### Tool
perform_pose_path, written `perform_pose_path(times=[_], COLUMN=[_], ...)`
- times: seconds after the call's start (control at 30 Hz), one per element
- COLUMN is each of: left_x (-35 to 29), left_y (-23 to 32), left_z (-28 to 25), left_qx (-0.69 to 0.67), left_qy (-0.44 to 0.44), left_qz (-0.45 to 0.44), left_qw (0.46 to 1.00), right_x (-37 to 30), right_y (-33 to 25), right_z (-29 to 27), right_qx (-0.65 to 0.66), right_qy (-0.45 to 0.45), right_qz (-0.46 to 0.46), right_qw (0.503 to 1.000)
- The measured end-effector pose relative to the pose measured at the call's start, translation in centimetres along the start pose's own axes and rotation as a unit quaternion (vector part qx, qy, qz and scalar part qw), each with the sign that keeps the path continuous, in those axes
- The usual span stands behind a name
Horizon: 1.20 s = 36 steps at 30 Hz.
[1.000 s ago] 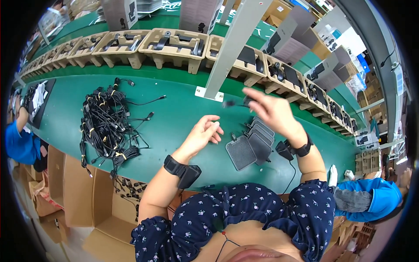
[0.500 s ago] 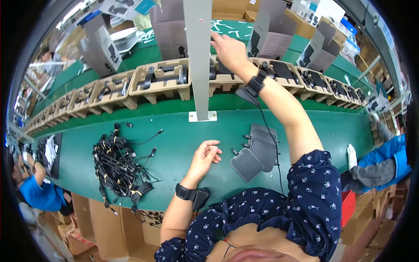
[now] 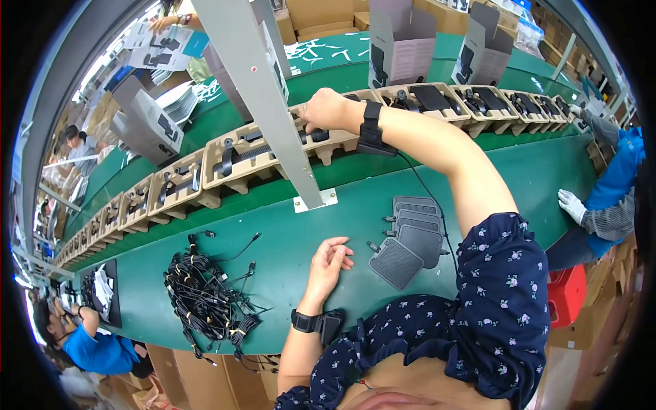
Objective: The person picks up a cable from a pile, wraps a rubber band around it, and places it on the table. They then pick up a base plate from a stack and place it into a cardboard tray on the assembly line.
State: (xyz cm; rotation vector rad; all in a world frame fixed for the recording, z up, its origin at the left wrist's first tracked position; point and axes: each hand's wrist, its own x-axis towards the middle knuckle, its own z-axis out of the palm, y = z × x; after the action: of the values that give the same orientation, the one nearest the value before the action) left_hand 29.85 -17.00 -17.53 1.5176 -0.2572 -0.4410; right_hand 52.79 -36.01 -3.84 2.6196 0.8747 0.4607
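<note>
My right hand [image 3: 330, 111] reaches into a tan moulded tray [image 3: 336, 139] just right of the grey metal post. Its fingers are bent down among black parts, and what they grip is hidden. My left hand [image 3: 331, 263] rests above the green bench with its fingers loosely curled and apart, nothing in it. To its right lies an overlapping stack of dark grey flat pads [image 3: 396, 263], each with a small stub. A tangled heap of black cables [image 3: 205, 297], some bundled with ties, lies to its left.
A row of tan trays [image 3: 239, 157] with black parts runs along the bench's far side. The grey post [image 3: 263, 102] rises before it. Printed boxes [image 3: 403, 44] stand behind. People in blue work at both sides; a gloved hand [image 3: 572, 205] is at right.
My right hand has drawn nearer, down into the tray beside the post. The view has turned, so the post now leans. My left hand stays over the bench, empty.
</note>
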Motion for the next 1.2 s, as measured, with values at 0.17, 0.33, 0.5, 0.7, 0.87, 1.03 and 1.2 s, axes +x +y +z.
perform_pose_path(times=[0.17, 0.33, 0.5, 0.7, 0.87, 1.03, 1.2], left_x=[0.1, 0.1, 0.2, 0.4, 0.1, 0.3, 0.2], left_y=[-0.1, -0.4, -0.5, -0.4, -0.6, -0.4, -0.4], left_z=[0.0, -0.3, -0.3, -0.1, -0.3, 0.3, 0.2], left_qx=[0.008, 0.022, 0.016, 0.023, 0.023, 0.031, 0.029], left_qy=[0.000, 0.000, 0.001, -0.002, -0.001, -0.007, -0.003], left_qz=[0.000, 0.004, -0.004, -0.008, -0.007, -0.005, 0.000], left_qw=[1.000, 1.000, 1.000, 1.000, 1.000, 0.999, 1.000], right_x=[-1.0, 0.0, 0.9, 3.6, 6.8, 10.0, 9.6], right_y=[0.8, 1.0, 1.3, 1.2, -0.2, 0.0, -0.1], right_z=[-1.0, -1.7, -2.3, -1.0, -1.3, 1.2, 4.3], right_qx=[0.014, 0.023, -0.006, -0.103, -0.145, -0.170, -0.122], right_qy=[-0.055, -0.106, -0.057, -0.062, -0.179, -0.324, -0.261], right_qz=[-0.055, -0.031, -0.029, -0.024, 0.022, 0.089, 0.127], right_qw=[0.997, 0.994, 0.998, 0.993, 0.973, 0.926, 0.949])
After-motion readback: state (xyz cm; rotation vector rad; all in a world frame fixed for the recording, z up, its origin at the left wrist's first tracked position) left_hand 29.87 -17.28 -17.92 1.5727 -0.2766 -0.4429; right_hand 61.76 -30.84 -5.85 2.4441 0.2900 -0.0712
